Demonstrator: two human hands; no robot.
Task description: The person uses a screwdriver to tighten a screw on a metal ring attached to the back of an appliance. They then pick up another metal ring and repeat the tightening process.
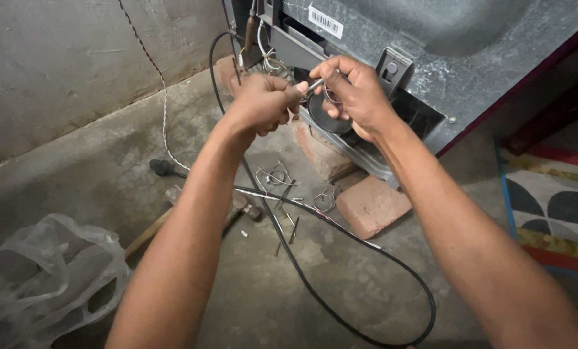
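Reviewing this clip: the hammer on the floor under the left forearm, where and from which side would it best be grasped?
Probably the wooden handle of the hammer, from above at its free end toward the plastic bag. The head end lies hidden under the left forearm beside the black cable.

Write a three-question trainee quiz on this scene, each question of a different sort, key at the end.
1. True or false: both hands meet on a thin metal tube in front of the appliance.
2. What does the appliance's near corner rest on? A) a crate B) bricks C) the rug
3. Fill in: a long black ____ loops across the concrete floor.

Key:
1. True. The left hand and right hand pinch it together.
2. B. The bricks lie under the corner; the rug is off to the right.
3. cable
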